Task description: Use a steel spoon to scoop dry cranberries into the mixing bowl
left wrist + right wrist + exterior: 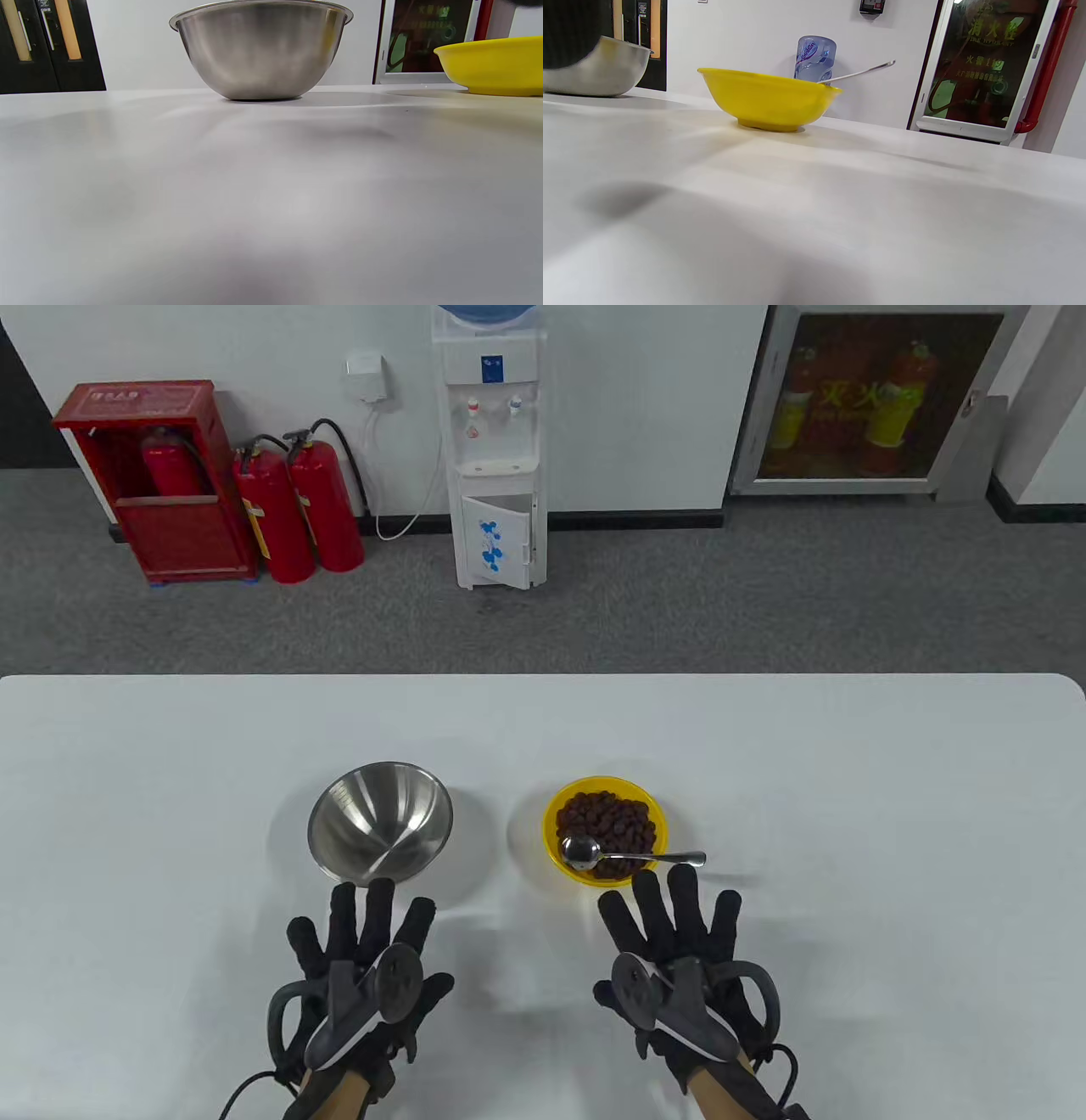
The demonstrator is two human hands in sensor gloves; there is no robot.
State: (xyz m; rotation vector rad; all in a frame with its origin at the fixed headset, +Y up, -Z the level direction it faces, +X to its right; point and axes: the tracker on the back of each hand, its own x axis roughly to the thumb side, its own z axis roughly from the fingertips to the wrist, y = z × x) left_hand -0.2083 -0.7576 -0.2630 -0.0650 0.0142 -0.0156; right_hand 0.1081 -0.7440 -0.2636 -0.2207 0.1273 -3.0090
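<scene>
A steel mixing bowl (380,831) stands empty on the white table (848,814), left of centre; it also shows in the left wrist view (261,48). To its right a yellow bowl (551,806) holds dry cranberries (609,819). A steel spoon (628,857) lies in the yellow bowl, its head at the near rim and its handle sticking out to the right (859,73). My left hand (365,950) lies flat with fingers spread, just in front of the steel bowl. My right hand (679,950) lies flat with fingers spread, just in front of the yellow bowl (768,99). Both hold nothing.
Beyond the table's far edge are a water dispenser (492,449), fire extinguishers (297,509) and a red cabinet (153,483). A glass-fronted hydrant cabinet (874,398) is at the back right.
</scene>
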